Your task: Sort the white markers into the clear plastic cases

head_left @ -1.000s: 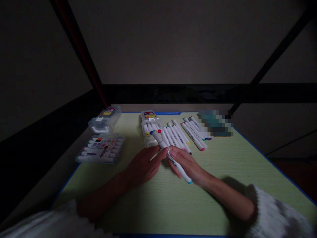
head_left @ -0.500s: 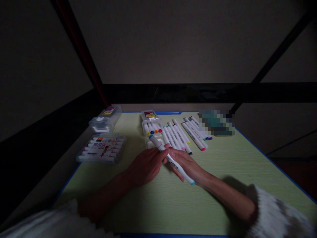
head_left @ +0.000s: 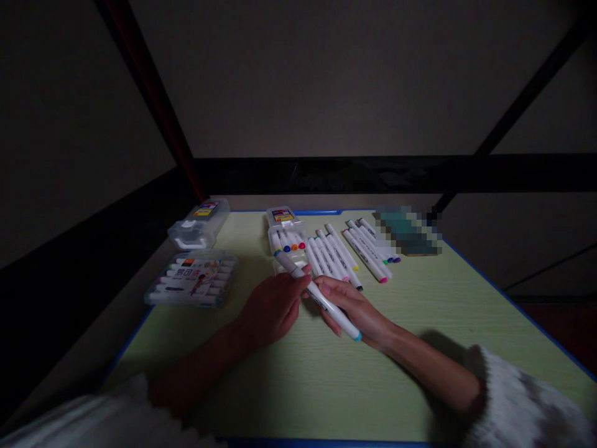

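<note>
A white marker with blue ends is held slantwise above the table between my two hands. My left hand is closed on its upper part, the thumb lying across the barrel just below the cap. Around the middle of the barrel, my right hand grips with thumb and fingers. Just beyond the hands stands an open clear case with several markers upright in it, their yellow, blue, orange and red ends facing me. Part of the case is hidden behind the marker and my left hand. To its right lie several loose white markers.
At the left are a closed clear case and, nearer, a flat clear pack of markers. More markers lie toward the right, beside a blurred greenish flat object. The pale green table has a blue edge.
The marker has shifted slightly left, its lower end rising a little. My right fingers have closed more around the barrel, and my left hand has moved slightly left.
</note>
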A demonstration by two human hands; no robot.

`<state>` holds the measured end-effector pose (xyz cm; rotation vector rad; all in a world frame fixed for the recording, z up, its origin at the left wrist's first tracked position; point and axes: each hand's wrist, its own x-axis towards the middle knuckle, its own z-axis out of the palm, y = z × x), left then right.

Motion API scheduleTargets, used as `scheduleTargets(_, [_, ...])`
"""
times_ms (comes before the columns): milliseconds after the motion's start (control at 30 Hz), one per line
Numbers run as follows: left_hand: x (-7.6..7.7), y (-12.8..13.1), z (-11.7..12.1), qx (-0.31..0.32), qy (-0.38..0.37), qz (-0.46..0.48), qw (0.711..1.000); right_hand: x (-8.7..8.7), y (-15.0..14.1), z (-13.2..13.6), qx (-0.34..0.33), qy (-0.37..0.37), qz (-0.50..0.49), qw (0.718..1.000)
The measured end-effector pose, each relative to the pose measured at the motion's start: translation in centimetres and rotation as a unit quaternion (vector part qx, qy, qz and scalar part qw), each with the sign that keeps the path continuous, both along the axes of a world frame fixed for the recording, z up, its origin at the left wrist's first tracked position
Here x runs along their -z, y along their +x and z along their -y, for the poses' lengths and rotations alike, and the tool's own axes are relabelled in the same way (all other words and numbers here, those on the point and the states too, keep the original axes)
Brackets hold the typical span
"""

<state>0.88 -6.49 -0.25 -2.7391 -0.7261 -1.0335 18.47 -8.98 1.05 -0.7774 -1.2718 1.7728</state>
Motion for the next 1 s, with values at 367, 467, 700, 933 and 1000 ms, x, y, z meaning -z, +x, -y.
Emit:
scheduleTargets(367, [0.3,-0.4,-0.3,-0.052,0.021,0.072,0.996,0.4,0.2,-0.2,-0.004,-0.006,-0.025,1.000])
scheduleTargets(467, [0.6,-0.6,-0.4,-0.084,0.009,0.090,0.992,0.4,0.2,-0.3,-0.001,-0.006,-0.033,0.999])
scheduleTargets(700, [0.8,-0.6,-0.5,-0.128,-0.011,0.098,0.987,0.6,0.2,-0.4,0.045,0.000,-0.038,0.998])
scheduleTargets(933, [1.0,-0.6,-0.7,-0.121,-0.023,0.113,0.986,0.5,0.4,-0.4,0.128,0.042,0.014,0.991])
scheduleTargets(1000, [1.1,-0.6,-0.7,-0.120,-0.025,0.110,0.986,0.7,0.4,-0.4,0.144,0.056,0.027,0.988])
